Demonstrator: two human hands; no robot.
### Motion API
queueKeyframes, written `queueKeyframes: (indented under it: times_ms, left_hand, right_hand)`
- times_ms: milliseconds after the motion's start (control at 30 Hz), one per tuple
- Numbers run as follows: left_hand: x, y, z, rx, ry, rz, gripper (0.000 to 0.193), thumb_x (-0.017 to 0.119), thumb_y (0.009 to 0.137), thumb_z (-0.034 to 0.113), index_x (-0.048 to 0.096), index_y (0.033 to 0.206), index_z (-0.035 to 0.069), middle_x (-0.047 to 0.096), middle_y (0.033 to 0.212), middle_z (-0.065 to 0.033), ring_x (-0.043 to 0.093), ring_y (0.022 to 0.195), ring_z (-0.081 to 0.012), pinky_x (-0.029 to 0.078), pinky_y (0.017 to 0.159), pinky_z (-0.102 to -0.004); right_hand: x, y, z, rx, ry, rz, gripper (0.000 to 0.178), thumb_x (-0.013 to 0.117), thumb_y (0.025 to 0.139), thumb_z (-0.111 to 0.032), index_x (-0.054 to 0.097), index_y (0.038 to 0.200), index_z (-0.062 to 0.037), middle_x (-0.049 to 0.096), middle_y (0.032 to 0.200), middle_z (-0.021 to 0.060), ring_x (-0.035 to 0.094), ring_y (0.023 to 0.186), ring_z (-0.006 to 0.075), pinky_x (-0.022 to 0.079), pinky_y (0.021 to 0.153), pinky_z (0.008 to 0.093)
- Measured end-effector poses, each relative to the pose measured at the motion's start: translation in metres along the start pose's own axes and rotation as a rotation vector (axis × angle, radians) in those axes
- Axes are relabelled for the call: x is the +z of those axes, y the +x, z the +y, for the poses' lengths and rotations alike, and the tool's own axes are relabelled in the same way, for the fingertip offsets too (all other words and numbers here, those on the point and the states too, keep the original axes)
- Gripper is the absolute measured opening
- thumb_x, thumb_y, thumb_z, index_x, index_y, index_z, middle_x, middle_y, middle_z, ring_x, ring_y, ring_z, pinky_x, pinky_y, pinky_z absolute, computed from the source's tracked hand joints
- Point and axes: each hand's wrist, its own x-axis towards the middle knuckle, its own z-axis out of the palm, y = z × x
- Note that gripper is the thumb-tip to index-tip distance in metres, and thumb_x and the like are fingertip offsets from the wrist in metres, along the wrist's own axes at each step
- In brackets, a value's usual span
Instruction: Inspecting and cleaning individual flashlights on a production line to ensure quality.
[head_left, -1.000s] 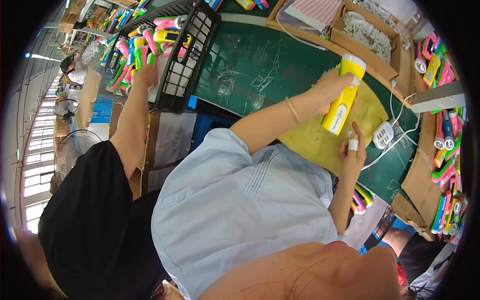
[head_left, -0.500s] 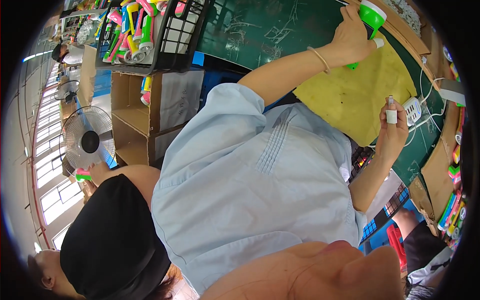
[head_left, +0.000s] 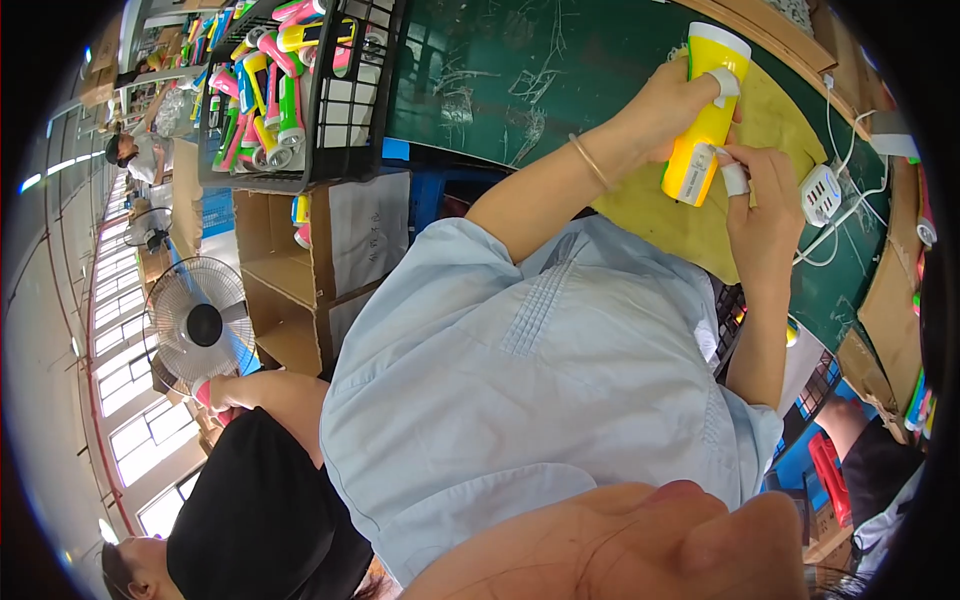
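My left hand (head_left: 672, 108), with a bracelet on its wrist, is wrapped round a yellow flashlight (head_left: 708, 118) with a white head rim. The flashlight's head tilts toward the far side and a pale label sits near its tail. White tape covers a fingertip of this hand. My right hand (head_left: 765, 190) is closed in a pinch against the flashlight's side by the label, with white tape on one digit too. Whatever lies between those fingers is hidden. A yellow cloth (head_left: 660, 235) spreads under both hands on the green tabletop (head_left: 470, 80).
A white multi-port USB charger (head_left: 820, 196) with cables stands to the right. At the left, a black crate (head_left: 350, 110) holds several colourful flashlights, above open cardboard boxes (head_left: 275, 240). Beyond are a fan (head_left: 204, 325) and a black-clad co-worker (head_left: 265, 510). A wooden edge (head_left: 770, 40) bounds the table's far side.
The green flashlight is gone from my left hand, which now holds the yellow one nearer to me. My right hand, which held a small white USB plug, has moved up against the flashlight.
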Motion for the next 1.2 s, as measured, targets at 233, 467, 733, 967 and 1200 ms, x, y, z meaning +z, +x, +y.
queueKeyframes:
  times_ms: [233, 467, 733, 967, 1200]
  left_hand:
    - [-0.001, -0.006, -0.007, 0.222, 0.015, -0.121, 0.026, 0.053, 0.081, 0.015, 0.044, 0.101, 0.002, 0.056, 0.075, -0.0120, 0.058, 0.059, -0.0216, 0.049, 0.054, -0.0334]
    - [-0.011, -0.009, -0.002, -0.027, -0.603, -0.363, 0.064, 0.036, 0.079, 0.066, 0.044, 0.105, 0.008, 0.056, 0.080, -0.0085, 0.057, 0.062, -0.0244, 0.047, 0.058, -0.0373]
    - [-0.012, -0.012, -0.008, -0.148, -1.074, -0.463, 0.069, 0.035, 0.072, 0.072, 0.047, 0.104, 0.012, 0.047, 0.072, -0.0010, 0.044, 0.062, -0.0163, 0.040, 0.058, -0.0309]
    - [0.003, -0.020, -0.010, 0.351, -0.232, -0.323, 0.071, 0.037, 0.075, 0.069, 0.044, 0.104, 0.005, 0.054, 0.076, -0.0094, 0.054, 0.075, -0.0217, 0.045, 0.069, -0.0343]
    - [-0.004, -0.020, 0.014, 0.142, -0.229, -0.091, 0.029, 0.054, 0.080, 0.017, 0.043, 0.103, 0.004, 0.053, 0.083, -0.0092, 0.057, 0.073, -0.0200, 0.050, 0.064, -0.0368]
  right_hand:
    - [-0.024, 0.012, 0.012, -0.219, 0.103, -0.388, 0.018, 0.058, 0.066, 0.003, 0.055, 0.084, -0.0014, 0.050, 0.073, 0.0094, 0.050, 0.074, 0.0255, 0.042, 0.063, 0.0326]
    - [0.003, -0.033, -0.006, -0.323, 0.052, -0.133, 0.020, 0.063, 0.063, -0.001, 0.056, 0.082, -0.0004, 0.050, 0.083, 0.0093, 0.051, 0.073, 0.0222, 0.041, 0.062, 0.0316]
    - [0.000, -0.043, -0.014, -0.686, 0.130, -0.195, 0.036, 0.066, 0.057, -0.004, 0.058, 0.092, -0.0005, 0.049, 0.076, 0.0054, 0.048, 0.066, 0.0194, 0.039, 0.055, 0.0298]
    - [0.032, -0.030, -0.015, 0.238, -0.024, 0.112, 0.038, 0.071, 0.068, -0.024, 0.047, 0.087, -0.0015, 0.049, 0.082, 0.0123, 0.049, 0.070, 0.0256, 0.041, 0.055, 0.0343]
    - [0.021, -0.029, 0.018, 0.226, 0.398, 0.014, 0.021, 0.044, 0.089, -0.020, 0.052, 0.090, 0.0000, 0.049, 0.073, 0.0078, 0.046, 0.067, 0.0155, 0.038, 0.062, 0.0261]
